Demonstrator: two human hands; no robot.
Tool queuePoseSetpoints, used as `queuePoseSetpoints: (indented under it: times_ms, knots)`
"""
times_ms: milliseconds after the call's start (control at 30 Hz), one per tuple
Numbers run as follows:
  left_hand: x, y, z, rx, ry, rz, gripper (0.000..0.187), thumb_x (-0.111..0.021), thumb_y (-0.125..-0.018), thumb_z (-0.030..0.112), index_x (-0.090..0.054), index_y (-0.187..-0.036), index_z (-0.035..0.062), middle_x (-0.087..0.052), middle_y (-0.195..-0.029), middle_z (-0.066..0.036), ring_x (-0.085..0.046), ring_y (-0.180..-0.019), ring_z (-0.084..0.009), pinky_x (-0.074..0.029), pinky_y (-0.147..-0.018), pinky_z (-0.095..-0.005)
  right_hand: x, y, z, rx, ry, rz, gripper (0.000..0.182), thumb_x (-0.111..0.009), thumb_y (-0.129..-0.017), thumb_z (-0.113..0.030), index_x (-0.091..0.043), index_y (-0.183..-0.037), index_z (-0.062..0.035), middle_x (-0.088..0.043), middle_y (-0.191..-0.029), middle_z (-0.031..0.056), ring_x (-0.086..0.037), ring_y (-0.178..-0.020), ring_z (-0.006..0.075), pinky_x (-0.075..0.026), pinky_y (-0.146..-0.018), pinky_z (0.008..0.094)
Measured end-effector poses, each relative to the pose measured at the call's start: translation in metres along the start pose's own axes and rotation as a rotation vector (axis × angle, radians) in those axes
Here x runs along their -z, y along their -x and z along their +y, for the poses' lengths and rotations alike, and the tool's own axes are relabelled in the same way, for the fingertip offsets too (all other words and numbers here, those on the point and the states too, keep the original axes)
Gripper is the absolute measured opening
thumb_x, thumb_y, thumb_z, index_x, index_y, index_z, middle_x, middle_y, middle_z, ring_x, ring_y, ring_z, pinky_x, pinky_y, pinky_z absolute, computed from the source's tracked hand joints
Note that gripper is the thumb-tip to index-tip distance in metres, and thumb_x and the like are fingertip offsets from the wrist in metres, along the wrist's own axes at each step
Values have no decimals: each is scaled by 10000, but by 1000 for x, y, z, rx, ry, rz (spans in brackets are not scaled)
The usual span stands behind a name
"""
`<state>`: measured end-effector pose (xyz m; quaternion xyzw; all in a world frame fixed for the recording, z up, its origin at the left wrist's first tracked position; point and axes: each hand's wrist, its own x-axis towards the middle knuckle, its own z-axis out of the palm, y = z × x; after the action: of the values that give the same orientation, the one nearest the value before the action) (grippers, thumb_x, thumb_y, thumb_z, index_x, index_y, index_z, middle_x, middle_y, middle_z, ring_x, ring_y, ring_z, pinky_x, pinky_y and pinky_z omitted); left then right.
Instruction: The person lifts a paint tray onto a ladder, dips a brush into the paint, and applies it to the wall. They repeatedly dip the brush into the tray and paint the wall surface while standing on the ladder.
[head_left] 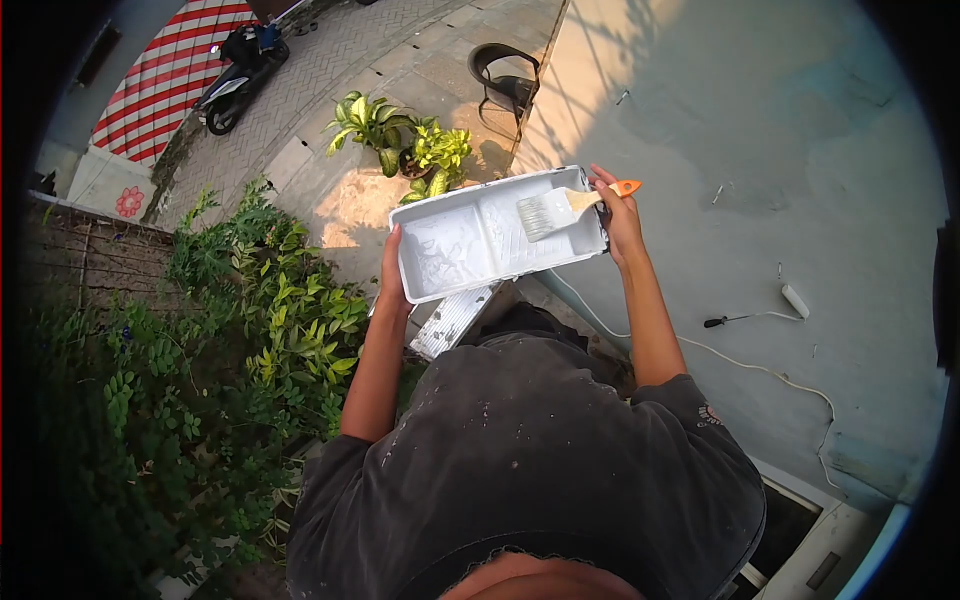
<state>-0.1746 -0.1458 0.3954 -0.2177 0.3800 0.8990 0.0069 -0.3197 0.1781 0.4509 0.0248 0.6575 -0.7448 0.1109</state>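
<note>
I hold a white paint tray (470, 245) out in front of my chest, high above the ground. My left hand (391, 272) grips the tray's left end. At the tray's right end, my right hand (620, 215) holds a paintbrush (556, 208) by its orange handle. The brush's white-coated bristles lie over the tray's ribbed part. White paint coats the tray's inside. My dark, paint-speckled shirt fills the lower middle of the view.
A metal ladder top (455, 320) shows just below the tray. A pale blue-green wall (780, 150) stands to my right, with a white cable (760, 368) and a small fitting (795, 300) on it. Below lie green shrubs (270, 310), potted plants (410, 150), a black chair (505, 75) and a parked scooter (238, 78).
</note>
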Motion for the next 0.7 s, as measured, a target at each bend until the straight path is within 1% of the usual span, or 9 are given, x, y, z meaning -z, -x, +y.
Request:
queuePoseSetpoints:
  times_ms: [33,67,133,200,267,367,433,533,700]
  knots:
    - [0,0,0,2,-1,0,661,-483,-974,539,-481,-1392,27,-620,-1219,-163,-655,-1056,-283,-558,-896,-409,-2,4,-1,-65,-67,-30,460,-528,-1022,-248,-508,-1446,-69,-569,-1331,90,-568,-1150,164,-445,-1002,309]
    - [-3,1,0,10,12,0,668,-488,-970,545,-481,-1392,26,-621,-1215,-163,-656,-1053,-283,-560,-892,-409,-2,6,2,-67,-67,-28,460,-528,-1022,-248,-508,-1446,-69,-569,-1331,90,-568,-1150,164,-445,-1002,309]
    - [-2,0,1,22,22,-3,676,-492,-966,551,-481,-1391,26,-621,-1211,-163,-657,-1049,-283,-562,-889,-410,-3,10,8,-134,-206,-68,505,-468,-1053,-310,-435,-1503,-84,-504,-1448,103,-536,-1254,184,-419,-1066,309]
    - [2,-3,1,36,-3,-26,682,-472,-979,543,-465,-1401,6,-605,-1270,-199,-645,-1110,-317,-547,-947,-430,-3,13,14,-136,-227,-71,508,-469,-1055,-320,-431,-1507,-93,-494,-1466,99,-534,-1266,177,-429,-1061,308]
    - [5,-8,2,43,-2,-42,682,-472,-979,544,-465,-1399,6,-606,-1267,-200,-646,-1109,-317,-548,-947,-430,-2,16,16,-133,-248,-74,510,-469,-1057,-330,-427,-1511,-102,-485,-1483,95,-531,-1278,171,-439,-1056,307]
    - [8,-10,1,66,-13,-52,676,-473,-980,543,-467,-1393,7,-608,-1259,-201,-647,-1105,-316,-550,-947,-430,4,24,20,-248,-308,-33,498,-481,-1051,-351,-478,-1463,-72,-569,-1394,97,-595,-1197,175,-486,-1003,318]
    - [5,-14,3,75,-29,-56,671,-474,-981,541,-469,-1390,9,-610,-1253,-200,-648,-1102,-315,-550,-947,-429,19,21,31,-381,-317,-126,486,-512,-1035,-377,-537,-1381,-37,-644,-1281,90,-652,-1091,177,-526,-944,329]
    - [5,-18,-2,102,-48,-90,662,-473,-984,540,-472,-1383,11,-614,-1239,-195,-651,-1092,-312,-553,-938,-426,22,29,35,-331,-336,-94,473,-547,-1016,-390,-571,-1311,-21,-675,-1207,91,-675,-1029,177,-544,-906,334]
    - [3,-32,-12,114,-87,-94,672,-460,-980,547,-475,-1395,19,-615,-1247,-188,-657,-1081,-315,-565,-917,-438,33,33,41,-292,-310,-29,486,-566,-1006,-393,-565,-1322,-24,-669,-1209,103,-671,-1040,187,-540,-910,335]
